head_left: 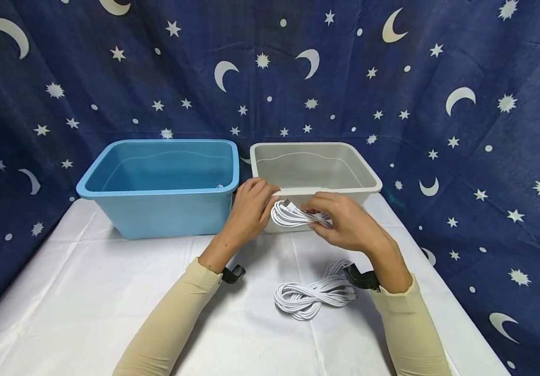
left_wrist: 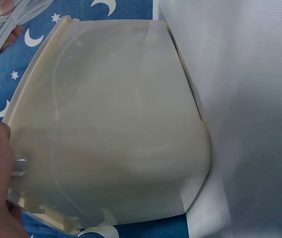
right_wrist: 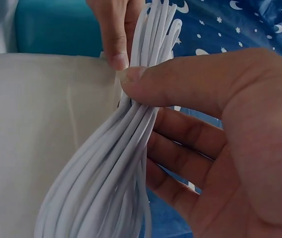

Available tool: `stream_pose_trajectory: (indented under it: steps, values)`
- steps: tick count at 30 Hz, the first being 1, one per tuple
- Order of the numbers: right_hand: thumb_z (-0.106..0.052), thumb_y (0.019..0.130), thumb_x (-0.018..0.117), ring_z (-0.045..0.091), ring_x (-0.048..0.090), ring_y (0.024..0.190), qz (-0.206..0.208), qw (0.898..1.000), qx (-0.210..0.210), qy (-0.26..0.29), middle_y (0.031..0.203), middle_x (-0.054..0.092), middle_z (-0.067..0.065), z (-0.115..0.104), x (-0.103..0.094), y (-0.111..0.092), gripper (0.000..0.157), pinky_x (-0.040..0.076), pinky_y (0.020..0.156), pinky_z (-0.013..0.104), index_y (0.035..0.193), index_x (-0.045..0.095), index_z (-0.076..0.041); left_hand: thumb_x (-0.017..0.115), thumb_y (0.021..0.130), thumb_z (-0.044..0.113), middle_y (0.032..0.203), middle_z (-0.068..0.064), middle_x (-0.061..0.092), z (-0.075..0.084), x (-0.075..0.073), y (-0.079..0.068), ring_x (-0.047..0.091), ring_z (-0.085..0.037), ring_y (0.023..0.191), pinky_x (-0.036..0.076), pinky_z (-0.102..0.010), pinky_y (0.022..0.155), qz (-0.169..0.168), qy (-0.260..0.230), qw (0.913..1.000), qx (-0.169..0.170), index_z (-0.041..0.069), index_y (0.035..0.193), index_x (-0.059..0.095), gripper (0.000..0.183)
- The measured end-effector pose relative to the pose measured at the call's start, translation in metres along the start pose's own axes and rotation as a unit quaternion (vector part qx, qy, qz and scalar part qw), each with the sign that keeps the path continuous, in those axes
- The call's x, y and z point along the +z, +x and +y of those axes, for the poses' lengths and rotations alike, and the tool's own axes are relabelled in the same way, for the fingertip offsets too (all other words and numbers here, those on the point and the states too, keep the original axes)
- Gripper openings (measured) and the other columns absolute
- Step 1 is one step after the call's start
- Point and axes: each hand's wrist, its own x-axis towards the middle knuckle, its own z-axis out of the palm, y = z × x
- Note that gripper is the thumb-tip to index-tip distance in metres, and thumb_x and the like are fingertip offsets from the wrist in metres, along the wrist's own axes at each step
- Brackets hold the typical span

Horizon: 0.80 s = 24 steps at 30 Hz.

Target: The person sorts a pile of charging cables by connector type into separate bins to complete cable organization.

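Observation:
In the head view my right hand [head_left: 345, 219] pinches a coiled white USB cable [head_left: 293, 215] in front of the grey bin's near side. The right wrist view has the thumb across the white loops [right_wrist: 99, 173], with the fingers behind them. A plug shows at the top of the bundle. My left hand [head_left: 251, 209] grips the front left corner of the grey bin [head_left: 317, 149] by its rim, thumb outside. A second white cable [head_left: 314, 297], bundled in a figure eight, lies on the table below the right wrist.
A blue bin [head_left: 162, 214] stands left of the grey one, with a small shiny item [head_left: 220, 186] inside near its front right. Both stand on a white cloth [head_left: 77, 303]. A dark blue curtain [head_left: 270, 89] with moons and stars hangs behind and at the sides.

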Motion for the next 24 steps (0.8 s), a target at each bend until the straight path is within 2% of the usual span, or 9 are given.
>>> stream_pose_trajectory:
  steps: [6, 14, 24]
  values:
    - [0.002, 0.083, 0.081, 0.014, 0.067, 0.093, 0.012, 1.000, 0.007, 0.013, 0.105, 0.073, -0.001, 0.002, -0.002, 0.004, 0.033, 0.057, 0.087, 0.040, 0.113, 0.077, -0.010, 0.047, 0.112, 0.021, 0.115, -0.005, 0.068, -0.001, 0.001, -0.002, 0.051, -0.030, 0.130, 0.035, -0.051, 0.117, -0.009, -0.004, 0.9999, -0.006, 0.009, 0.126, 0.070, 0.029]
    - [0.004, 0.083, 0.081, 0.014, 0.065, 0.090, 0.028, 0.999, 0.004, 0.038, 0.103, 0.073, -0.002, 0.004, -0.004, 0.010, 0.035, 0.056, 0.084, 0.040, 0.115, 0.078, -0.010, 0.055, 0.110, 0.024, 0.114, -0.002, 0.069, 0.002, 0.000, 0.000, 0.052, -0.028, 0.130, 0.035, -0.051, 0.117, -0.003, -0.014, 0.9999, -0.008, 0.015, 0.122, 0.071, 0.022]
    - [0.006, 0.083, 0.081, 0.014, 0.067, 0.092, 0.045, 0.998, 0.016, 0.050, 0.103, 0.074, -0.002, 0.006, -0.006, 0.015, 0.033, 0.056, 0.085, 0.040, 0.111, 0.078, -0.010, 0.048, 0.113, 0.025, 0.114, -0.002, 0.067, 0.000, 0.000, 0.000, 0.051, -0.027, 0.133, 0.034, -0.051, 0.118, -0.013, -0.006, 0.9998, -0.014, 0.014, 0.130, 0.070, 0.030]
